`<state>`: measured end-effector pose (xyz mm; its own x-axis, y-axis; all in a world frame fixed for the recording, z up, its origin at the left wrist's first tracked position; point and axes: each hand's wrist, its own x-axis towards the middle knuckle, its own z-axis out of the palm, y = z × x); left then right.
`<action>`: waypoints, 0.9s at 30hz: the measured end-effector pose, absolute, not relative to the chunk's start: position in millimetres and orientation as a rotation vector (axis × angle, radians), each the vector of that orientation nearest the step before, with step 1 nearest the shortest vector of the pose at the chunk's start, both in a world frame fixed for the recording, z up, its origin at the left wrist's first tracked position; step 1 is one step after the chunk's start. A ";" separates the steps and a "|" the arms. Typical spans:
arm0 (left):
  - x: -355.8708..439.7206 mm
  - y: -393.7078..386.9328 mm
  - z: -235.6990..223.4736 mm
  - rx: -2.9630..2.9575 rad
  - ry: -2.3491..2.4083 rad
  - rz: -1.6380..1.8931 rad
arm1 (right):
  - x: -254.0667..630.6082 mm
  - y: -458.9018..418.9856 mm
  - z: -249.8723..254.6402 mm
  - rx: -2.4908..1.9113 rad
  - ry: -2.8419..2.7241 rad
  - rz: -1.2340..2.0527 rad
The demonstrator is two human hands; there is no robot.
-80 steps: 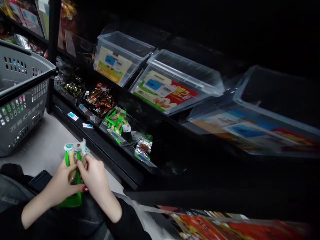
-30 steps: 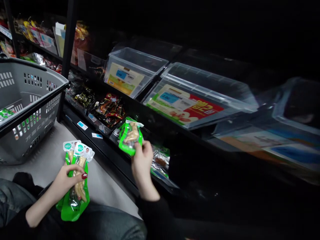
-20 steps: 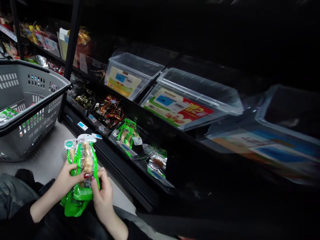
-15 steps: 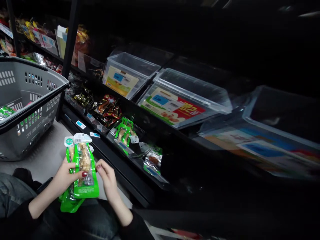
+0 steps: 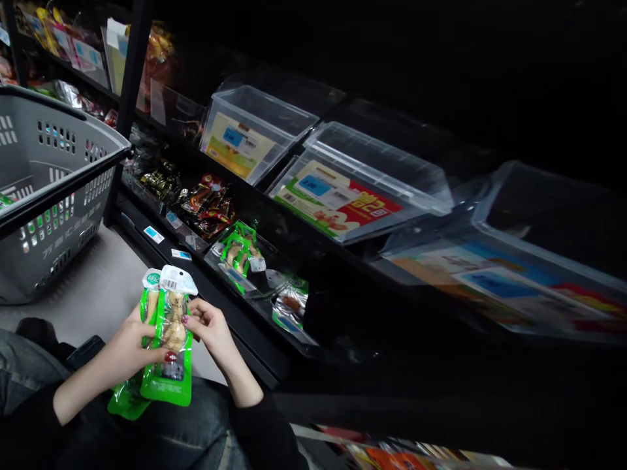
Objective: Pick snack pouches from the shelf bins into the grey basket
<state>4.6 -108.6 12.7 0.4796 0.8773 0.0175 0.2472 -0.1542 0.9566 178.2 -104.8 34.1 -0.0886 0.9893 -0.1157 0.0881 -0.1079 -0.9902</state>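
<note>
My left hand is closed around green vacuum-packed snack packets, its thumb across the front one. That front packet has a clear window showing pale brown, lumpy food, and a white hang tab with a barcode at the top. Behind it, partly covered, is another green packet. My right hand pinches the front packet's upper right edge between thumb and fingers. Similar green packets lie in a low shelf compartment ahead of my hands.
A grey shopping basket with green packets inside stands at the left. Shelf compartments hold dark and red packets and a silver-green packet. Clear plastic bins with price labels sit on the shelf above. A black shelf post rises behind the basket.
My right hand has moved in and now has its thumb over the front packet's edge. The packets have shifted slightly right and tilted. The view has moved a little.
</note>
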 end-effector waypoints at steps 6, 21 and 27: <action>7.4 -109.5 9.3 1.555 1.131 0.742 | 175.5 -109.8 35.4 -1.399 -1.188 1.186; 13.6 -114.3 2.6 1.527 0.923 0.734 | 155.2 -124.1 44.9 -1.440 -1.303 0.942; 4.6 -110.6 16.2 1.404 0.691 0.647 | 180.5 -110.6 49.0 -1.456 -1.205 0.939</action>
<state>4.6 -110.6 16.2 0.6494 0.7588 -0.0492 0.0000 0.0647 0.9979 180.5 -110.6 49.0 0.2066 0.9781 0.0248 0.2147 -0.0206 -0.9765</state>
